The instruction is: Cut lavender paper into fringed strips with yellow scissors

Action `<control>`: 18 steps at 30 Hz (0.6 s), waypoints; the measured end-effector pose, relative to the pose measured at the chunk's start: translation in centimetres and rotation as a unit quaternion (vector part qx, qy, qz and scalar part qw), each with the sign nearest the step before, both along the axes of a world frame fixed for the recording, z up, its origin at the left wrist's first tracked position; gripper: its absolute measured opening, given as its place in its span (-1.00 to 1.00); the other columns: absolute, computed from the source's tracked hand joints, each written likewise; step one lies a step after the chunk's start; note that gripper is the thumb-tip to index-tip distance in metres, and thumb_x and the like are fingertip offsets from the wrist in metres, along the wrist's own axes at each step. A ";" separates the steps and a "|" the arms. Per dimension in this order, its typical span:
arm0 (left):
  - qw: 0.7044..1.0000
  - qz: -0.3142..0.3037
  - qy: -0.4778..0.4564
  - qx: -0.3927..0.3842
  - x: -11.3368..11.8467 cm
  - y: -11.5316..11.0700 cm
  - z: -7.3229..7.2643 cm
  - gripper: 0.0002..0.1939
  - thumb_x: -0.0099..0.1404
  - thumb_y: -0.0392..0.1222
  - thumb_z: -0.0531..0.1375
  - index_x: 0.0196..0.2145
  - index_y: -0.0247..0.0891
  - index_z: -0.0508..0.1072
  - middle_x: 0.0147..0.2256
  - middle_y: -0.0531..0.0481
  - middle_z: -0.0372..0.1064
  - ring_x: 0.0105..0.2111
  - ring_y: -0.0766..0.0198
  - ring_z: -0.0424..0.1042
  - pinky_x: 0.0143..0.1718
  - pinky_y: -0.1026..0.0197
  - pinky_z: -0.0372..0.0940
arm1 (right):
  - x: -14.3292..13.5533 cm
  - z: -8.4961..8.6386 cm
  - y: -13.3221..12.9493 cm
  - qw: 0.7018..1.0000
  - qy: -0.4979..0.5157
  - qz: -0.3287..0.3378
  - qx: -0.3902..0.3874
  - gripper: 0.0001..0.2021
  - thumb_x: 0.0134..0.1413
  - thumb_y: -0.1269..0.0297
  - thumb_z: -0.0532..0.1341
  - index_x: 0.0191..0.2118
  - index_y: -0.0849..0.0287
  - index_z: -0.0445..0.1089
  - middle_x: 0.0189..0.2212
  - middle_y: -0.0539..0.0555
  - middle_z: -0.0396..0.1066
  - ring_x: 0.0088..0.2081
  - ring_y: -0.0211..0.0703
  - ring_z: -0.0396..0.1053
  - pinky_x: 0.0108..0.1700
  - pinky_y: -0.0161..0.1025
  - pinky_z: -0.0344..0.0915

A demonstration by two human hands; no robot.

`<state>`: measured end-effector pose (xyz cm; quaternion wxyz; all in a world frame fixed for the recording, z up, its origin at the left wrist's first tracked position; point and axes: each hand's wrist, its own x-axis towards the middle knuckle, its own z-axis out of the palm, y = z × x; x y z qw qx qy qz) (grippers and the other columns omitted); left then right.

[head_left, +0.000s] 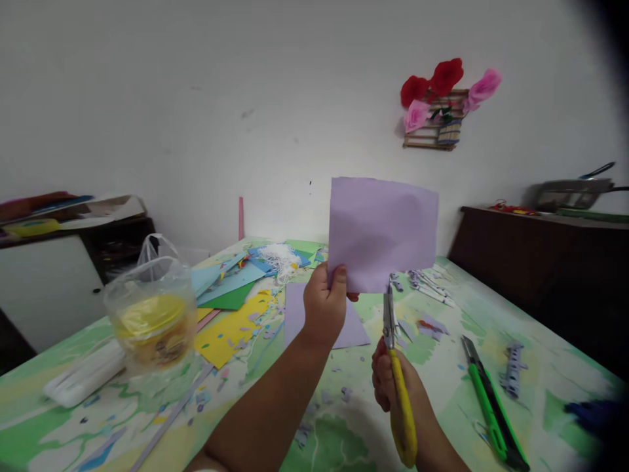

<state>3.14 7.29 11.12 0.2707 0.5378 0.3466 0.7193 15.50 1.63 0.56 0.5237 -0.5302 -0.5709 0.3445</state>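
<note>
My left hand (327,298) pinches the lower left corner of a sheet of purple paper (383,229), thumb in front, and holds it upright above the table. In my right hand (393,377) is a pair of scissors (403,413) with yellow handles, blades pointing up. The blade tips meet the bottom edge of the sheet, right of its middle; whether they cut into it I cannot tell. Another purple sheet (299,314) lies on the table behind my left hand. Purple paper scraps (432,328) are beyond the scissors.
A green box cutter (491,406) and a rolled purple paper piece (514,370) lie at right. At left stand a bagged yellow-lidded tub (152,321) and a white object (86,373). Coloured sheets (230,328) and white string (280,259) lie behind. Dark cabinet (535,262) borders the right side.
</note>
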 end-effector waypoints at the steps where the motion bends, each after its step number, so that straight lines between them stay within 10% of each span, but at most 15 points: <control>1: 1.000 -0.001 0.001 0.000 0.0 0.0 0.0 -0.73 0.30 0.00 0.07 -0.38 -0.27 0.35 -0.68 0.13 0.29 -0.68 0.38 0.35 -0.59 0.35 0.24 | -0.1 0.0 -0.1 1.000 0.002 -0.003 0.001 -0.53 0.01 -0.29 -0.02 -0.47 0.06 0.12 -0.65 -0.12 0.03 -0.65 -0.29 0.00 -0.67 -0.30 0.03; 18: 0.999 0.000 -0.028 0.025 -0.7 0.4 -0.4 -0.74 0.28 0.01 0.09 -0.36 -0.26 0.32 -0.62 0.13 0.33 -0.67 0.38 0.38 -0.62 0.36 0.24 | -0.7 -0.5 -0.4 1.000 0.016 -0.008 0.022 -0.59 0.01 -0.18 0.08 -0.32 0.11 0.29 -0.54 -0.02 0.27 -0.57 -0.21 0.20 -0.61 -0.28 0.15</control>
